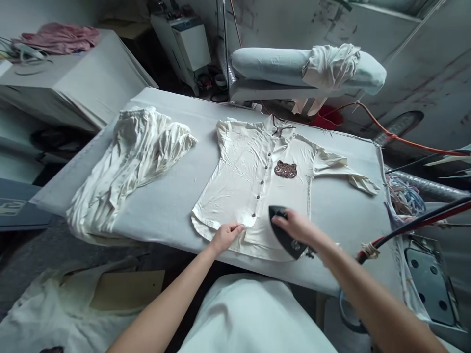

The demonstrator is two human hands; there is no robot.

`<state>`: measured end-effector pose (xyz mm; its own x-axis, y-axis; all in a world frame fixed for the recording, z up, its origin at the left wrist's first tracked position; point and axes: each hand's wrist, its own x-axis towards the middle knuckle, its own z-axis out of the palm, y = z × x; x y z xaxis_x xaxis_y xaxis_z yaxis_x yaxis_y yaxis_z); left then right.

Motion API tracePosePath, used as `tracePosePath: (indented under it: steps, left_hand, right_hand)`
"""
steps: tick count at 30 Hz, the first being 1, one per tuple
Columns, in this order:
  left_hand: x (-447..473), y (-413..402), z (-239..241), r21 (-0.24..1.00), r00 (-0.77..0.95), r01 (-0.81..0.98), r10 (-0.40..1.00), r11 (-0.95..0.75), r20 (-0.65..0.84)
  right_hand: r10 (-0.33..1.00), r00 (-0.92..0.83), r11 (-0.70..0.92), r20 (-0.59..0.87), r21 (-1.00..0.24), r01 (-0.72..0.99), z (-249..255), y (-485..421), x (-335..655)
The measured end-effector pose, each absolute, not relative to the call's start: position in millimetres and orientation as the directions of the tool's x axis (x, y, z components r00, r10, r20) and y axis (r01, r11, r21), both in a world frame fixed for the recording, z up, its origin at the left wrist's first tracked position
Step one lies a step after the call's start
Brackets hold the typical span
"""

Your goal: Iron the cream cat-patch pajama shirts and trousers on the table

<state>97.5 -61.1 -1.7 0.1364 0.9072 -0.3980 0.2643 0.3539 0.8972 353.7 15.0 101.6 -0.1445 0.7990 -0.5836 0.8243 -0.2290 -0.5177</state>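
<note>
A cream button-up shirt (pixel 239 171) lies front side up on the padded ironing table (pixel 176 196), with dark buttons down its middle and a brown leopard-face patch (pixel 285 169) on the chest. At the shirt's lower edge, by the button placket, my left hand (pixel 227 237) pinches the hem between thumb and fingers. My right hand (pixel 294 224) is wrapped round the handle of a dark iron (pixel 285 240), which is over the lower right part of the shirt. Whether the iron's sole touches the cloth I cannot tell.
Crumpled cream garments (pixel 128 162) lie on the table's left part. A padded sleeve board (pixel 272 60) with cloth on it stands behind. Orange and dark hoses (pixel 408 139) run at the right. A red bucket (pixel 327 117) sits behind the table.
</note>
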Motion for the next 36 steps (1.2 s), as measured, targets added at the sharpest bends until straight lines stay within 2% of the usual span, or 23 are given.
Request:
tracePosePath:
  steps: [2,4,5,8,10,12,14,15,17,19,21,25,29,31,33,36]
  left_hand:
    - [97.6,-57.2,-1.4,0.890,0.152,0.202,0.885,0.409,-0.441]
    - [104.9,-58.2,-0.4,0.890,0.191,0.251,0.882,0.380,-0.430]
    - [110.0,-60.9,0.6,0.887,0.205,0.318,0.889,0.335,-0.409]
    - [117.0,-73.2,4.2,0.841,0.238,0.506,0.906,0.193,-0.351]
    - [103.4,-78.3,6.2,0.819,0.213,0.522,0.893,0.240,-0.397]
    - [72.6,-77.1,6.8,0.793,0.024,0.504,0.912,0.343,-0.409]
    - [32.7,-71.6,5.7,0.738,-0.312,0.536,0.908,0.410,-0.278]
    - [13.5,-68.4,4.6,0.699,-0.450,0.565,0.874,0.438,-0.184]
    - [-16.3,-62.8,0.8,0.623,-0.569,0.606,0.817,0.494,-0.093]
    - [-31.0,-59.4,-4.2,0.567,-0.549,0.645,0.827,0.512,-0.122]
    - [-34.1,-58.4,-9.5,0.521,-0.485,0.711,0.866,0.472,-0.123]
    - [-34.8,-65.3,-19.4,0.485,-0.423,0.770,0.901,0.415,-0.100]
    - [-59.4,-78.8,-27.0,0.548,-0.421,0.734,0.902,0.401,-0.096]
    - [-82.8,-72.3,-26.0,0.626,-0.383,0.663,0.905,0.409,-0.185]
    - [-106.1,-42.0,-20.6,0.694,-0.340,0.570,0.896,0.439,-0.288]
    - [-114.5,53.8,-8.4,0.754,-0.232,0.497,0.903,0.430,-0.362]
  right_hand:
    - [0.755,-0.272,-0.072,-0.596,-0.488,0.870,93.2,-24.1,323.2]
    - [0.730,-0.319,0.030,-0.605,-0.438,0.899,83.6,-48.8,309.0]
    - [0.733,-0.298,0.024,-0.611,-0.415,0.910,80.0,-55.4,312.5]
    - [0.777,-0.117,-0.152,-0.618,-0.365,0.918,77.3,-63.2,365.0]
    - [0.776,0.012,-0.279,-0.631,-0.326,0.903,80.9,-66.2,414.9]
    - [0.744,0.075,-0.353,-0.663,-0.295,0.888,84.6,-68.2,450.3]
    - [0.721,0.065,-0.367,-0.690,-0.300,0.880,86.7,-66.9,453.8]
    - [0.721,0.018,-0.341,-0.693,-0.331,0.880,87.6,-65.0,441.8]
    - [0.737,-0.131,-0.229,-0.663,-0.426,0.875,90.9,-59.3,394.2]
    - [0.728,-0.286,-0.098,-0.623,-0.507,0.856,95.1,-51.4,329.1]
    - [0.699,-0.392,0.020,-0.598,-0.532,0.847,96.6,-42.9,265.5]
    - [0.660,-0.402,0.084,-0.635,-0.469,0.879,85.0,-32.5,185.1]
    - [0.667,-0.439,0.112,-0.602,-0.502,0.858,69.8,-24.1,135.3]
    - [0.657,-0.483,0.185,-0.579,-0.498,0.847,65.7,-17.5,102.6]
    - [0.647,-0.502,0.242,-0.574,-0.470,0.849,63.8,-11.5,68.3]
    - [0.629,-0.525,0.290,-0.574,-0.454,0.843,63.9,-1.8,32.3]
